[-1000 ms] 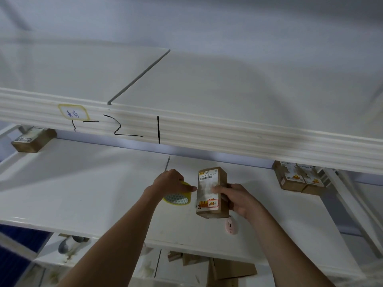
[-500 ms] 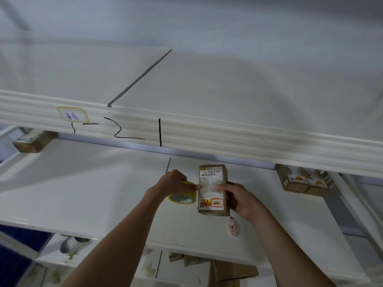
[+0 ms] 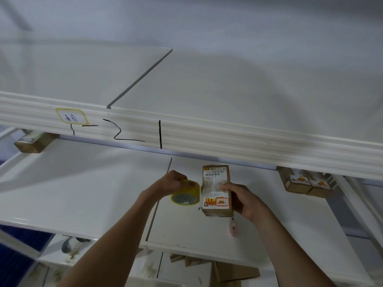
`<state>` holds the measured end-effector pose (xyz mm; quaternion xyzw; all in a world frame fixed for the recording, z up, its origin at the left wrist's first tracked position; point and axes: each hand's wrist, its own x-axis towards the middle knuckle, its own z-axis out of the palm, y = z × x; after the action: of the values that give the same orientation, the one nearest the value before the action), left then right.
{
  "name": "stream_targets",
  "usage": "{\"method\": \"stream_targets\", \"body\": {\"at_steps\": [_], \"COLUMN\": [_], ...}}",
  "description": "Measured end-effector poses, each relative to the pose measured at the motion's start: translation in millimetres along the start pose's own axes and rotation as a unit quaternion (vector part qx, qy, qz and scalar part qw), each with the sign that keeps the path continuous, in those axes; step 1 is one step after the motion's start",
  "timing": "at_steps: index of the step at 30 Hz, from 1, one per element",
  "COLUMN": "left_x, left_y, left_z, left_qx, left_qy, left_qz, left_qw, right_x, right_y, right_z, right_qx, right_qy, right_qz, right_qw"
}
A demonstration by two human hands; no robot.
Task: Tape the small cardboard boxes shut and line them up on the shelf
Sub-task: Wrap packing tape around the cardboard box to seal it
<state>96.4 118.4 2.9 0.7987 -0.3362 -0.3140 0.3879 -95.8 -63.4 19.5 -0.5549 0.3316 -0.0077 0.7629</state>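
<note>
Right hand [image 3: 241, 198] fingers still gripping box [image 3: 216, 190], left hand [image 3: 173, 183] clutching tape roll [image 3: 186, 194] — now touching box's side

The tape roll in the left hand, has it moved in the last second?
Yes. The tape roll has shifted right, closing on the held box; measured against the shelf's seam line, it now sits farther from it.

Middle shelf [image 3: 83, 193], layout.
Box [image 3: 216, 190] is standing just right of tape roll [image 3: 185, 194]; two boxes [image 3: 304, 182] are sitting far right, one box [image 3: 34, 140] far left, both behind.
</note>
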Motion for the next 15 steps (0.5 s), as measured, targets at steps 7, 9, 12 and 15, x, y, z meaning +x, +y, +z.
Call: {"method": "stream_targets", "body": {"at_steps": [7, 9, 12, 15], "left_x": [4.4, 4.6, 6.0, 7.9], "left_y": [-1.6, -1.9, 1.9, 9.1], "left_z": [-8.1, -8.3, -4.7, -0.7], "left_qx": [0.120, 0.177, 0.199, 0.192], "left_qy": [0.020, 0.031, 0.034, 0.032], "left_qz": [-0.002, -0.016, -0.030, -0.028], "left_qw": [0.993, 0.984, 0.979, 0.980], "right_x": [-2.4, -3.6, -4.5, -7.3], "right_y": [2.4, -1.2, -5.8, -5.0], "right_z": [-4.6, -5.3, -6.6, -7.2], "right_qx": [0.004, -0.003, -0.005, 0.015], "right_qy": [-0.011, -0.002, 0.002, -0.013], "right_qz": [-0.014, -0.019, -0.021, -0.020], "right_qw": [1.000, 1.000, 1.000, 1.000]}}
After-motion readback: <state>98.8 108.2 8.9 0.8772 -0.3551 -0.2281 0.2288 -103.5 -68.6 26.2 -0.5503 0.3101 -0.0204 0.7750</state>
